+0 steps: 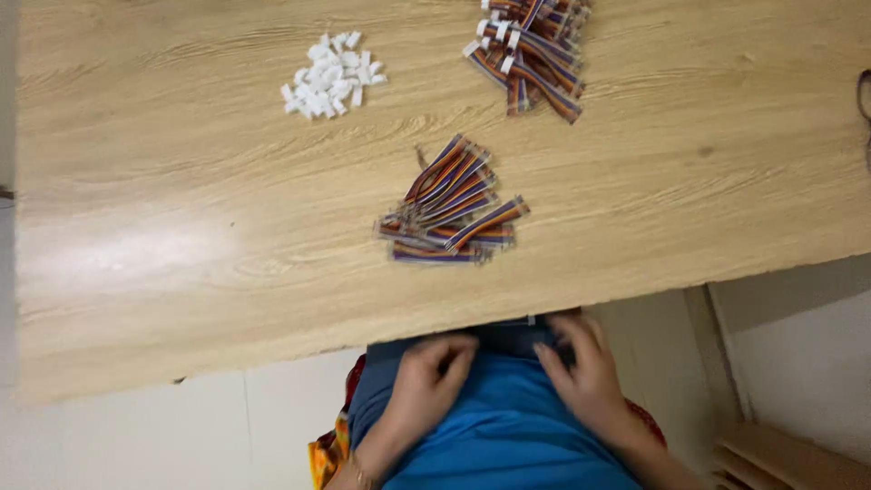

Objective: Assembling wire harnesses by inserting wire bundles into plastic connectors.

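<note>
1. Left hand (pixel 426 377) and right hand (pixel 585 372) rest on blue cloth (pixel 494 426), fingers loosely together, pinching nothing.
2. Flat rainbow-striped ribbon cables (pixel 454 209) lie fanned on the wooden table (pixel 181 227), well beyond the fingertips.

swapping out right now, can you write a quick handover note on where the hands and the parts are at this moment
Left hand: off the table, resting on the blue cloth at the lap, holding nothing that shows.
Right hand: also at the lap below the table edge; whether it grips anything cannot be told.
On the wooden table: a pile of small white connectors at the far left; a heap of multicoloured ribbon wires nearest the hands, with no white ends; a far heap of ribbon wires with white connectors fitted.
Done: the far heap looks fitted.
Left: the near heap and the loose connectors lie untouched.
</note>
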